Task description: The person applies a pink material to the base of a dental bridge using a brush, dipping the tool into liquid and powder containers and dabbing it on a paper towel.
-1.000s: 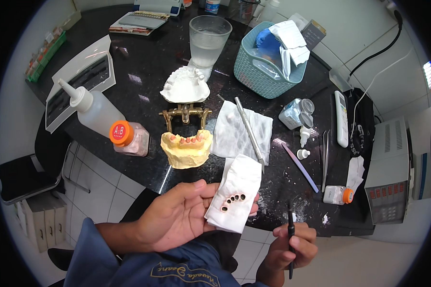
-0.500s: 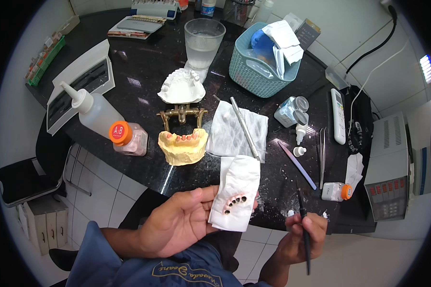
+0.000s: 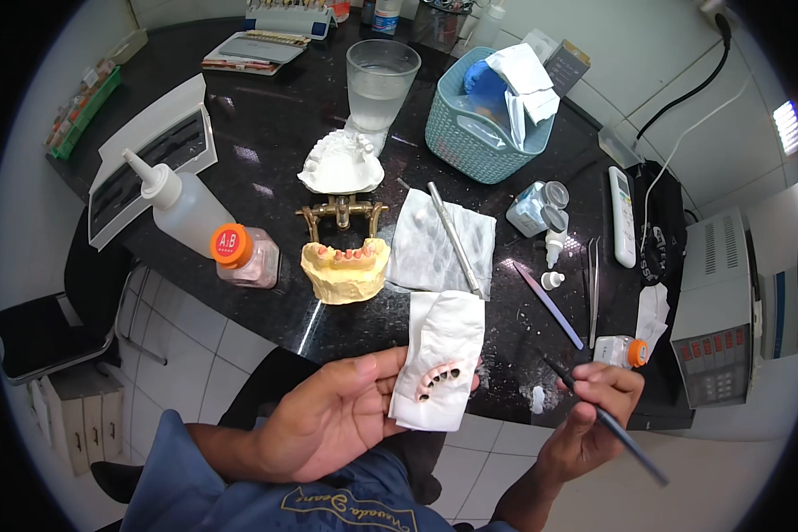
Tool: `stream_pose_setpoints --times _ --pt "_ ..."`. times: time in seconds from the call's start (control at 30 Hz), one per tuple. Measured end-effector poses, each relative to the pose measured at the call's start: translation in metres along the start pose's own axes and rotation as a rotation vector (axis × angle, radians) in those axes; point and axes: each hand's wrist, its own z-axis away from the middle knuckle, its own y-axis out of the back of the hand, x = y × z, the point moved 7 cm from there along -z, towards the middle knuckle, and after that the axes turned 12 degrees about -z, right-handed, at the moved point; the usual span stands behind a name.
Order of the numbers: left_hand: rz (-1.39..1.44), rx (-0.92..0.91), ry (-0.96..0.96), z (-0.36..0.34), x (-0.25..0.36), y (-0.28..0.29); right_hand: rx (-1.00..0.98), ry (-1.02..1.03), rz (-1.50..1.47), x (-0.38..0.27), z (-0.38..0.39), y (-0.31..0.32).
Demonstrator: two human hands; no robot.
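My left hand (image 3: 310,428), palm up, is closed on a folded white tissue (image 3: 448,328). On that tissue lies a curved dental bridge (image 3: 433,377), pinkish-white with several dark hollows facing up. A slim dark brush (image 3: 628,441) is pinched in my right hand (image 3: 594,417), at the right over the table's near edge. Its thin tip points up and left, apart from the bridge; the handle slants down to the right. Just left of my right hand is a small white dab (image 3: 538,399) on the table. Beyond the tissue stands a yellow dental cast (image 3: 346,277) with reddish tooth stumps.
A brass articulator (image 3: 341,213) joins the yellow cast to a white cast (image 3: 341,164). An orange-lidded jar (image 3: 248,257) and squeeze bottle (image 3: 191,213) stand left. A metal tool (image 3: 455,239) lies on gauze (image 3: 408,257). Tweezers (image 3: 593,293) and a purple tool (image 3: 550,306) lie right.
My right hand has shifted right and slightly up. The brush has swung from nearly upright to a slant, its handle end now farther right. My left hand and the tissue have hardly moved.
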Motion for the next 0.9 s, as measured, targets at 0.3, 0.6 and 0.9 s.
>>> stream_pose_setpoints --times 0.3,0.6,0.9 --pt "0.001 0.002 -0.004 -0.004 0.002 -0.004 -0.479 -0.437 0.391 0.027 -0.03 -0.023" --pt "0.043 0.006 0.001 -0.008 -0.004 -0.004 -0.657 -0.349 0.456 0.04 -0.024 -0.041" --pt "0.093 -0.021 -0.048 -0.016 -0.012 -0.011 -0.419 -0.115 0.287 -0.006 -0.034 -0.037"
